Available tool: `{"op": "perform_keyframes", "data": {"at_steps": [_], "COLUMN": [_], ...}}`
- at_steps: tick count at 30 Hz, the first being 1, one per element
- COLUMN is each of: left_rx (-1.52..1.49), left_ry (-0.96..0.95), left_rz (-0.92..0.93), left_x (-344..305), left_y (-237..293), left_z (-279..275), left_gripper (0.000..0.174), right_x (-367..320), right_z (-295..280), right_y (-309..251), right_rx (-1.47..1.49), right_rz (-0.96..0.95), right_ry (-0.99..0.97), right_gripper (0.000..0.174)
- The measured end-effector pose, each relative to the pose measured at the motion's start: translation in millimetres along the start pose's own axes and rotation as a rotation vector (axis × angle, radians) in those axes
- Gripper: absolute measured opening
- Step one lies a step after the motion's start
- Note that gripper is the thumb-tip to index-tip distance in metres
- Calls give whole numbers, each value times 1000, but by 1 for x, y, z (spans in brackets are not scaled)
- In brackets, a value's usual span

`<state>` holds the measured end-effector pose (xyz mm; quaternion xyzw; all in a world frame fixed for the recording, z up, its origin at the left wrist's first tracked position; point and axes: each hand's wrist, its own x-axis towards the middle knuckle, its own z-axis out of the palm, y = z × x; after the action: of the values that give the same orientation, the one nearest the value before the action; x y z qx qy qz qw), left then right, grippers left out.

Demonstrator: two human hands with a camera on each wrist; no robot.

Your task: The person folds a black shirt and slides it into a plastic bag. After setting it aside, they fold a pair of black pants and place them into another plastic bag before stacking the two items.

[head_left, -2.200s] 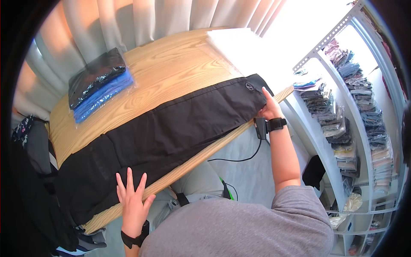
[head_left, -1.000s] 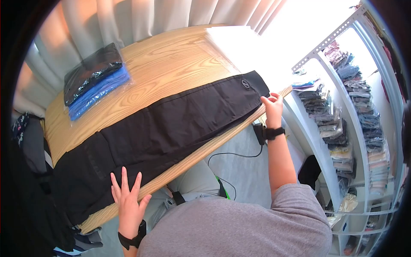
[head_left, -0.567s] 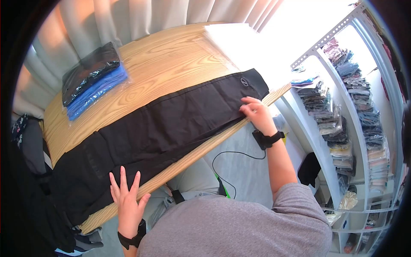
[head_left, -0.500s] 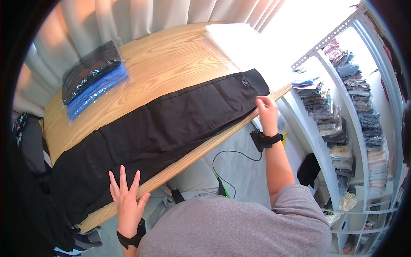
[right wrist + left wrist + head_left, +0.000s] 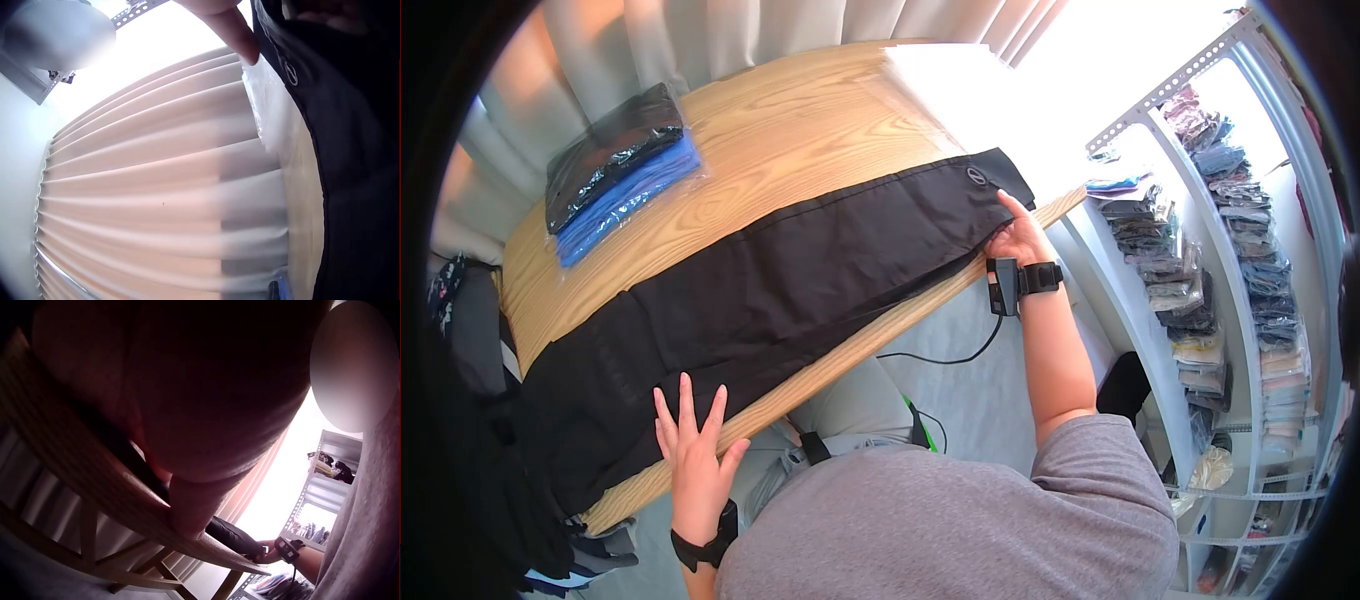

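Black trousers (image 5: 800,260), folded lengthwise, lie along the table's front edge with a round logo (image 5: 977,176) near the right end. My left hand (image 5: 697,460) rests flat on their near edge at the left, fingers spread. At the right end my right hand (image 5: 1022,238) holds the near edge of the trousers. In the right wrist view its thumb (image 5: 244,45) is stretched out beside the black cloth (image 5: 359,156), and the other fingers are partly hidden under it. The left wrist view is mostly dark, with the left hand close to the lens.
On the wooden table (image 5: 800,120), a stack of bagged black and blue clothes (image 5: 620,175) sits at the back left. Clear plastic bags (image 5: 945,85) lie at the back right. Shelves (image 5: 1200,240) of packed clothes stand right, dark garments (image 5: 480,490) hang left.
The right hand leaves the right end, passes along the near edge with bent fingers, then takes hold of that edge again with its fingers under the cloth. The left hand stays put.
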<state>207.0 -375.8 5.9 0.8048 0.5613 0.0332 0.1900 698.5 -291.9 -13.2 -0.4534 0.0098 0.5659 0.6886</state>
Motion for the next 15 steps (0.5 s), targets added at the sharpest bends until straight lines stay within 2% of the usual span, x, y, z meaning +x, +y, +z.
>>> {"op": "perform_keyframes", "data": {"at_steps": [1,3,4,5,7,9,11,13,14,15], "left_rx": [-5,-11,-7,-4,-8,-10,-4,5,13,12], "left_ry": [25,50,52,54,54,48,39,16,-1,-3], "left_rz": [13,26,28,30,25,24,16,11,5,4], "left_x": [0,0,1,1,1,1,1,1,1,2], "left_y": [-1,-2,-2,-3,-2,-1,0,-1,-1,0], "left_z": [2,3,3,4,3,3,3,2,2,2], "left_gripper": [59,57,58,58,58,57,57,59,62,62], "right_x": [3,8,2,-2,-14,-35,-58,-79,-75,-76], "right_z": [1,1,2,5,11,29,43,57,55,56], "right_y": [2,4,10,14,19,30,41,64,77,83], "right_rx": [-2,-188,-253,-255,-549,-631,-1239,-1430,-1566,-1649], "right_rz": [3,-9,-240,-238,-558,-614,-946,-1062,-1006,-994], "right_ry": [-3,38,-63,-64,-87,-45,-181,-288,-324,-535], "right_gripper": [36,33,30,30,29,30,34,40,42,41]}}
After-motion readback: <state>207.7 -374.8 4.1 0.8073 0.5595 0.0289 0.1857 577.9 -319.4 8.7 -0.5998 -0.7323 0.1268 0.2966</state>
